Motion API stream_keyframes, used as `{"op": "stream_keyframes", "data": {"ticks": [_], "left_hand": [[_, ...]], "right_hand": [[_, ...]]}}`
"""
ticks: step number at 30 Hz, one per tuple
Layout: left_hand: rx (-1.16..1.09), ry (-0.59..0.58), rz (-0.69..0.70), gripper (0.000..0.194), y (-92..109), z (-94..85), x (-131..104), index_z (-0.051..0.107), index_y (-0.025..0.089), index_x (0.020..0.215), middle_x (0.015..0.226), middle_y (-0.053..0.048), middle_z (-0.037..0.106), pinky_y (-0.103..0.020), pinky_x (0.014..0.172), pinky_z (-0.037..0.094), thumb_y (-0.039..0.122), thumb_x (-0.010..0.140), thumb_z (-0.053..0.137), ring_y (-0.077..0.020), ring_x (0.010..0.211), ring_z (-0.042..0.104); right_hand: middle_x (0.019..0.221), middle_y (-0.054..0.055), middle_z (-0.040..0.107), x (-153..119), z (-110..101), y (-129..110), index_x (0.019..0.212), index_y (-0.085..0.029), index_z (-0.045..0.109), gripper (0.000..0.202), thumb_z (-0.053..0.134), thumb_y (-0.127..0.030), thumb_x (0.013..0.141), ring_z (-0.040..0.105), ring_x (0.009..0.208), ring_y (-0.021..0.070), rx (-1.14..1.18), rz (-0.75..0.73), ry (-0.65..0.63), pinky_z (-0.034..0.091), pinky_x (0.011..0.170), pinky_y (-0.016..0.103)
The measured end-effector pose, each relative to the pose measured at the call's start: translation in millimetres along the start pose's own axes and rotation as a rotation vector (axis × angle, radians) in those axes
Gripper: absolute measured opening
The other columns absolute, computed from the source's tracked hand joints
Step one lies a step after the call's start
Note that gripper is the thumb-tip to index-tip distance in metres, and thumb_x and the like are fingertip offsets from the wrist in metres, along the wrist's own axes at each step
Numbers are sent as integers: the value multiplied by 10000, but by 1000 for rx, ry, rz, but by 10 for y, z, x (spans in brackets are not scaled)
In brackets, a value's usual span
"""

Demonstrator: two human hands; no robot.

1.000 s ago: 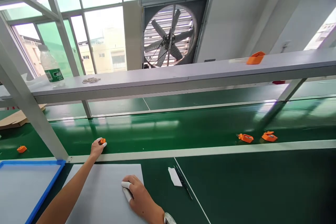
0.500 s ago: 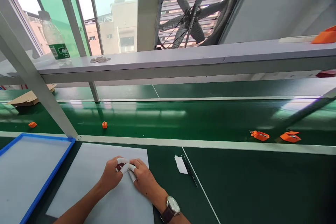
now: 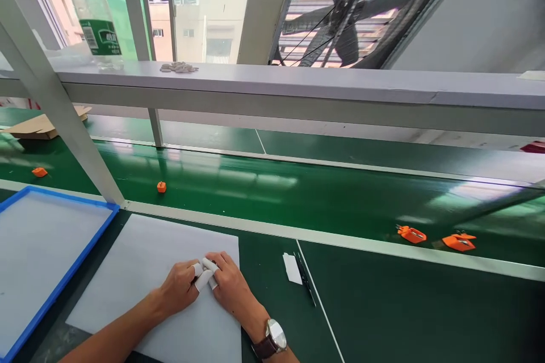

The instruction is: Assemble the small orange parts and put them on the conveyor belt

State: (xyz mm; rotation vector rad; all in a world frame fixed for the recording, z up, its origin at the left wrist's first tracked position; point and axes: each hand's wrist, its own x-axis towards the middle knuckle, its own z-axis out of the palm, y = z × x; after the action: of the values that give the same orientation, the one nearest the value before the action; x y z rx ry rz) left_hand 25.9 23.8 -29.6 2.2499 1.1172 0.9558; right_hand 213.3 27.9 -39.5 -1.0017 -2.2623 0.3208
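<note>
Above a large white sheet (image 3: 170,249), my left hand (image 3: 183,283) and my right hand (image 3: 227,281) meet at the fingertips. Both hands are closed, with white covers on several fingertips. Whatever sits between the fingers is too small or hidden to make out. A watch with a dark strap (image 3: 264,347) is on my right wrist. To the right of the sheet, a small white paper piece (image 3: 292,268) lies beside a thin black tool (image 3: 306,281) on the dark green table (image 3: 395,312).
A blue-framed white tray (image 3: 70,261) lies at the left. Orange pieces (image 3: 411,233) rest on the green belt (image 3: 255,193) beyond the pale rail. A slanted metal post (image 3: 63,102) rises at the left. The shelf above carries a plastic bottle (image 3: 100,28) and small pale items (image 3: 179,67).
The view has shifted and tilted. My fingers have drawn closer together, and the dark red bit seen between them earlier no longer shows.
</note>
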Motion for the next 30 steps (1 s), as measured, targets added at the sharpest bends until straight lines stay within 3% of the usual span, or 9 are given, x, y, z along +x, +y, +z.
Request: {"op": "stream_keyframes", "data": {"ticks": [4,10,20,24,30], "left_hand": [[15,-23,48,330,39,0,-7,266,230,662,621,27,408,-294,530,265,213,970,382,-131,536,321],[33,-24,52,279,61,-38,-23,301,244,722,676,16,445,-290,558,316,162,986,332,-148,576,399],[-33,-20,56,261,53,-37,0,316,240,741,700,14,452,-276,576,335,155,986,334,-142,598,400],[-15,46,130,251,29,-1,-2,333,230,724,677,22,441,-260,548,305,129,948,380,-123,573,356],[11,85,192,334,-28,81,-38,238,224,641,577,66,267,-268,485,185,78,836,467,-101,514,196]], "right_hand": [[1185,110,628,-8,0,43,1226,-221,607,493,501,24,811,579,1058,269,121,39,14,569,904,473],[1161,96,639,11,1,56,1228,-262,605,385,488,-65,919,597,1028,261,186,57,40,579,874,468],[1192,138,641,-21,20,26,1245,-174,596,404,482,-21,889,589,1035,276,23,-7,27,580,866,467],[1200,149,652,-38,58,23,1256,-150,599,429,478,-6,870,596,1065,298,-97,-51,34,582,860,489],[1270,161,651,-31,81,27,1257,-134,607,386,480,-39,906,583,1191,309,-165,-94,90,577,941,508]]}}
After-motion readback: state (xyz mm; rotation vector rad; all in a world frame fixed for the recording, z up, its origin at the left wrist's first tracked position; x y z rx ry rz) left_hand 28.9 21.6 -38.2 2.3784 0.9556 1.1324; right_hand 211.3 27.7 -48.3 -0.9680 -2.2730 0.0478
